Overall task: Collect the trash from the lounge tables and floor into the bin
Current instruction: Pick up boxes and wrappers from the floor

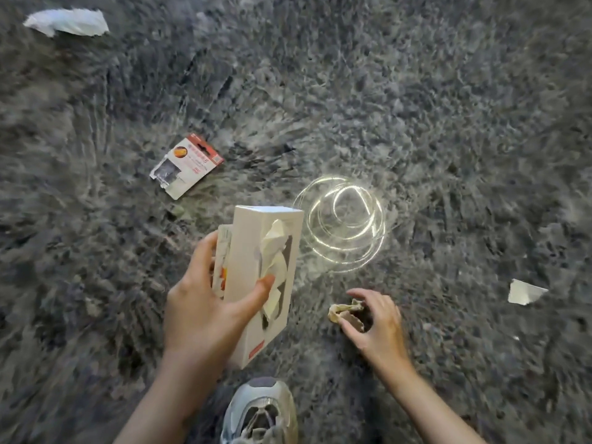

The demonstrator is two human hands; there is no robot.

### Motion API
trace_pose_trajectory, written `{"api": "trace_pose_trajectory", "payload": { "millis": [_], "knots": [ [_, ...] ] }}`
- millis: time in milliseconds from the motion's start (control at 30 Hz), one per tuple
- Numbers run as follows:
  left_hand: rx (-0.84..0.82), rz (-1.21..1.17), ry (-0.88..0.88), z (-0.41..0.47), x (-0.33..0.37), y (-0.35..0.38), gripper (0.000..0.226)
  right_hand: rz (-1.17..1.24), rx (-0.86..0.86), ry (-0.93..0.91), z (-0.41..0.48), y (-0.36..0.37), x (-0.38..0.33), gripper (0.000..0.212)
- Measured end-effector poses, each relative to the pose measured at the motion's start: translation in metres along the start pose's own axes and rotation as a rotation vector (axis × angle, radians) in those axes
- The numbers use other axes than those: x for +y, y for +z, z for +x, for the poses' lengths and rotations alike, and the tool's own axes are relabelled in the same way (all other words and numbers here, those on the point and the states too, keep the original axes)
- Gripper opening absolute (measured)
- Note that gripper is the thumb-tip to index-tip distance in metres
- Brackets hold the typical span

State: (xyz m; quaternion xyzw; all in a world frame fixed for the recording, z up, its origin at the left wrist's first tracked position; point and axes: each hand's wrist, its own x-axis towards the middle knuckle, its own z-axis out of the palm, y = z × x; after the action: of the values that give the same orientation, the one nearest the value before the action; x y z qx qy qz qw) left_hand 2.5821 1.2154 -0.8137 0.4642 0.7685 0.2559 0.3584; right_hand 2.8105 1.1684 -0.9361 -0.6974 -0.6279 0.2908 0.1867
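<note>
My left hand (205,302) grips a white box (256,274) with crumpled paper stuffed in its cut-out window, plus a flat wrapper pressed against the box's left side. My right hand (374,322) is down on the grey shag carpet (448,107), its thumb and fingers curled round a crumpled brown paper wad (344,310). A red and white card package (185,166) lies flat on the carpet up and left of the box. A coil of thin clear wire (344,222) lies just right of the box.
A crumpled white paper (69,22) lies at the far upper left. A torn white scrap (525,291) lies at the right. My grey shoe (259,411) stands at the bottom centre, between my forearms.
</note>
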Motion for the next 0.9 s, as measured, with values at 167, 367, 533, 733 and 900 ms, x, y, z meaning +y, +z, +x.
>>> {"api": "trace_pose_trajectory", "payload": {
  "millis": [167,367,533,733,900],
  "knots": [
    [0.045,-0.046,-0.062,0.008,-0.028,0.027,0.061,-0.111,0.016,-0.244,0.0,0.024,0.036,0.039],
    [0.076,-0.088,-0.07,0.009,-0.039,0.043,0.056,0.019,0.06,-0.316,0.025,0.023,0.035,0.013],
    [0.069,-0.144,-0.056,0.01,-0.034,0.052,0.048,0.474,0.055,-0.163,0.053,-0.001,-0.026,0.018],
    [0.066,-0.183,-0.034,0.004,-0.021,0.063,0.043,1.02,-0.003,0.012,0.057,-0.002,-0.076,0.018],
    [0.02,-0.261,-0.017,0.004,-0.012,0.075,0.059,0.994,0.099,-0.048,0.051,-0.006,-0.074,0.008]
  ]
}}
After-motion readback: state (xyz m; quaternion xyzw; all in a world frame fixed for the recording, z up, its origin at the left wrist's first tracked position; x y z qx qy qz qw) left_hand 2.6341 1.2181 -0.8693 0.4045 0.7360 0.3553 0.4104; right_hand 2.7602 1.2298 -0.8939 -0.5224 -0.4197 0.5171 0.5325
